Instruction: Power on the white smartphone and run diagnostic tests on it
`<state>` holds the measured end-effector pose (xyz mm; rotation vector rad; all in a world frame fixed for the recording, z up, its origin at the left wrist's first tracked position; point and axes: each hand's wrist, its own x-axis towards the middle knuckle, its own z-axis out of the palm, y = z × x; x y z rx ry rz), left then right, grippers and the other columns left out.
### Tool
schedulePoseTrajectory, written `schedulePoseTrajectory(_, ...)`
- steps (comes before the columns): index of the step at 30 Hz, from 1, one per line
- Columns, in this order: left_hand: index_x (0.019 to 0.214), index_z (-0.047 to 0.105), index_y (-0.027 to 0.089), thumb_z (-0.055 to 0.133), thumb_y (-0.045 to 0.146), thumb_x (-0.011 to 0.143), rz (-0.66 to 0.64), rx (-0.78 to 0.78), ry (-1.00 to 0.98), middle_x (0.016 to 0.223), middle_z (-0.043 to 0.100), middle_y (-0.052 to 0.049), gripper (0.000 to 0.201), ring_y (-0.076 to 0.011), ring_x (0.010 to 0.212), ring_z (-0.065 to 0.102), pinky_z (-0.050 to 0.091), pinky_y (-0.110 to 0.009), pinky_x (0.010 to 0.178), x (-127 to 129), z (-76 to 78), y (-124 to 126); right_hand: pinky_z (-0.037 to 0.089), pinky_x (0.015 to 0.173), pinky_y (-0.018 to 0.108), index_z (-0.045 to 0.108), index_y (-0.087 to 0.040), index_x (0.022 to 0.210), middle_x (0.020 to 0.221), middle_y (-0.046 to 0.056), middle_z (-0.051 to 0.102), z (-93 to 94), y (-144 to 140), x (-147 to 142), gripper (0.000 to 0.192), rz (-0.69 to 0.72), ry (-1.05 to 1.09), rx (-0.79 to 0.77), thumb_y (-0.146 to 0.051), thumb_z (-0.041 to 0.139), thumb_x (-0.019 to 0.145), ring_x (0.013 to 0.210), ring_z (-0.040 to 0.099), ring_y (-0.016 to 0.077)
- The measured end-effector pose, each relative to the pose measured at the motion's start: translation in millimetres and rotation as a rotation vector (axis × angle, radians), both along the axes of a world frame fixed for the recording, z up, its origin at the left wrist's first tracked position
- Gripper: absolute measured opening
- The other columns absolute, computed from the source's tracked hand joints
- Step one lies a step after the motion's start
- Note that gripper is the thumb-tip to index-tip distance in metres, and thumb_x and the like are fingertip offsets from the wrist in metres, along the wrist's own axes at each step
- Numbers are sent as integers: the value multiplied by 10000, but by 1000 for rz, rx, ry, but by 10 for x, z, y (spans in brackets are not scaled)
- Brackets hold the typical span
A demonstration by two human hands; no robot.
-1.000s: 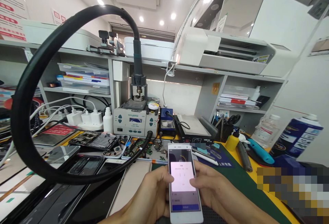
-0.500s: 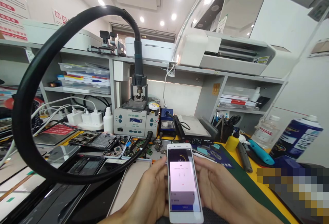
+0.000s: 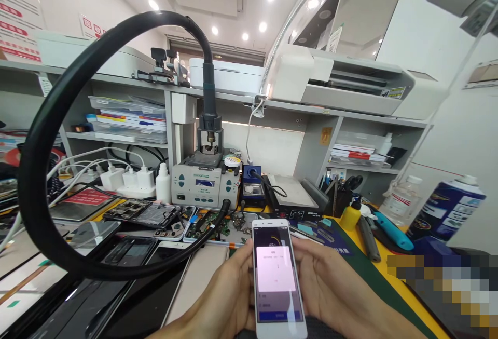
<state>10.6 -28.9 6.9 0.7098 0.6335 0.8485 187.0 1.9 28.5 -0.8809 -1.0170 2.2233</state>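
A white smartphone (image 3: 277, 276) stands tilted up toward me at the bottom middle, its screen lit. A pale pop-up box covers the middle of the screen, with a yellow arc and a number above it. My left hand (image 3: 227, 292) is closed around the phone's left edge. On the right edge, my right hand (image 3: 327, 282) grips it too, the thumb near the upper side. Most of my fingers are hidden behind the phone. The small print on the screen is too fine to read.
A hot-air station (image 3: 204, 186) with a looping black hose (image 3: 35, 121) stands behind. Several phones (image 3: 163, 282) and a tray of circuit boards (image 3: 206, 225) lie at left. At right are a yellow bottle (image 3: 350, 215), a blue-handled tool (image 3: 393, 230) and a spray can (image 3: 447, 206).
The writing inside the pop-up box has changed a little. The phone and both hands hold nearly the same place, with only a slight shift of the view.
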Motion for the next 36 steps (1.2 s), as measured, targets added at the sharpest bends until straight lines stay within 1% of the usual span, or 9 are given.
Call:
schedulePoseTrajectory(5, 1330, 470, 171, 238, 663, 888, 12, -38, 11, 1239, 585, -204, 701, -338, 958, 631, 533, -395, 565, -6, 5, -17, 476, 796, 382, 642, -170, 1120, 994, 105, 713, -22, -6, -15, 394, -7, 16, 17, -440, 435, 923, 890, 651, 241)
schedulePoseTrajectory(9, 1330, 488, 203, 273, 693, 868, -2, -5, -7, 1243, 586, -194, 707, -341, 957, 632, 542, -421, 572, -16, -28, 5, 476, 756, 370, 621, -188, 1161, 1005, 99, 714, -35, -17, -7, 398, -41, -1, 38, -453, 434, 930, 896, 649, 244)
schedulePoseTrajectory(15, 1337, 486, 201, 215, 700, 876, -18, 30, 5, 1248, 588, -191, 731, -329, 966, 635, 543, -389, 566, -31, -33, 8, 478, 736, 373, 614, -190, 1174, 1010, 107, 715, -37, -16, 4, 406, -22, 7, 73, -457, 419, 939, 899, 651, 252)
schedulePoseTrajectory(18, 1350, 467, 211, 213, 699, 877, -21, 41, -6, 1239, 599, -182, 725, -327, 961, 639, 547, -392, 566, -31, -18, 7, 481, 738, 379, 619, -181, 1165, 1007, 113, 716, -38, -12, 6, 416, -13, 6, 73, -461, 410, 940, 899, 654, 257)
schedulePoseTrajectory(22, 1311, 506, 196, 223, 707, 871, -10, 19, 13, 1202, 617, -191, 732, -334, 958, 639, 546, -402, 575, -16, -11, 8, 482, 770, 381, 623, -186, 1154, 988, 102, 721, -35, -23, -1, 413, -25, 0, 51, -464, 408, 936, 899, 658, 250)
schedulePoseTrajectory(25, 1282, 526, 186, 258, 703, 865, -14, 10, 3, 1197, 616, -198, 716, -342, 981, 629, 542, -408, 588, -8, -36, 20, 481, 792, 381, 625, -182, 1146, 972, 101, 725, -29, -31, -11, 417, -21, -5, 53, -465, 405, 933, 890, 663, 244)
schedulePoseTrajectory(30, 1260, 536, 173, 315, 685, 860, -15, -13, -46, 1195, 611, -204, 685, -346, 1030, 592, 527, -411, 628, -7, -102, 54, 485, 770, 374, 622, -178, 1149, 967, 101, 726, -37, -21, -17, 429, -31, -39, 53, -479, 417, 923, 862, 671, 244)
schedulePoseTrajectory(33, 1260, 529, 171, 309, 680, 864, 0, -29, -30, 1180, 617, -198, 681, -332, 1009, 591, 517, -398, 632, -4, -103, 55, 486, 775, 375, 622, -180, 1152, 970, 101, 725, -44, -16, -23, 434, -36, -49, 57, -489, 426, 918, 855, 672, 243)
schedulePoseTrajectory(36, 1256, 528, 170, 321, 673, 867, 0, -29, -40, 1126, 640, -181, 669, -301, 964, 600, 500, -362, 635, 1, -89, 47, 485, 804, 383, 625, -183, 1150, 972, 101, 724, -41, -19, -32, 446, -37, -39, 60, -508, 429, 916, 858, 670, 237)
